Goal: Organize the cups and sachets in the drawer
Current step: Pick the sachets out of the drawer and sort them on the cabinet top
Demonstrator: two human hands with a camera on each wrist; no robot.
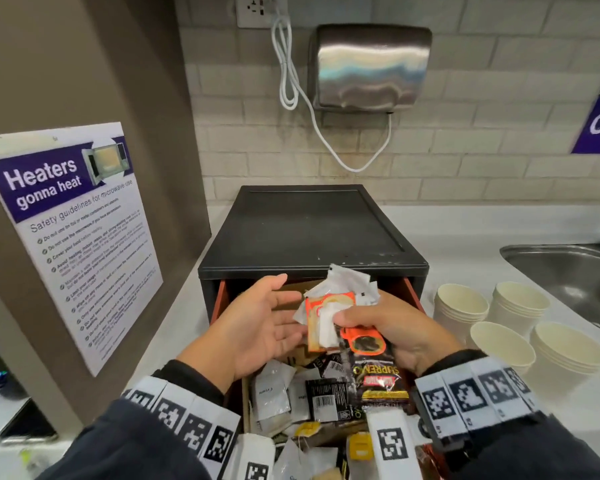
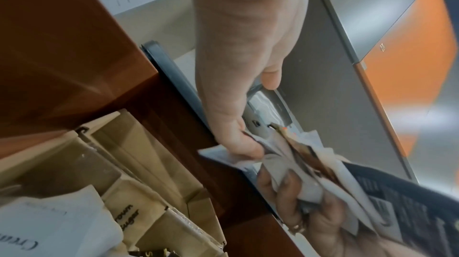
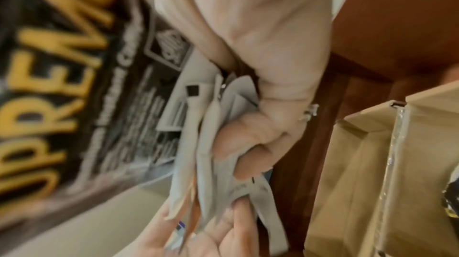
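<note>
My right hand (image 1: 378,323) grips a bundle of sachets (image 1: 329,306), white and orange ones on top and a black "Supremo" sachet (image 1: 378,375) hanging below. In the right wrist view the fingers (image 3: 261,139) curl round the white sachets (image 3: 211,133), with the black sachet (image 3: 74,84) behind. My left hand (image 1: 271,323) lies open, palm up, just left of the bundle; its fingertips (image 2: 238,143) touch a white sachet's edge (image 2: 218,153). Both hands hover over the open drawer (image 1: 219,299), where several loose sachets (image 1: 274,393) lie jumbled. Paper cups (image 1: 461,306) stand on the counter to the right.
The drawer slides out of a black cabinet (image 1: 312,230) against the tiled wall. Cardboard dividers (image 2: 139,163) sit inside the drawer. More cup stacks (image 1: 565,351) stand near a steel sink (image 1: 568,271) at the right. A poster (image 1: 73,230) hangs on the left panel.
</note>
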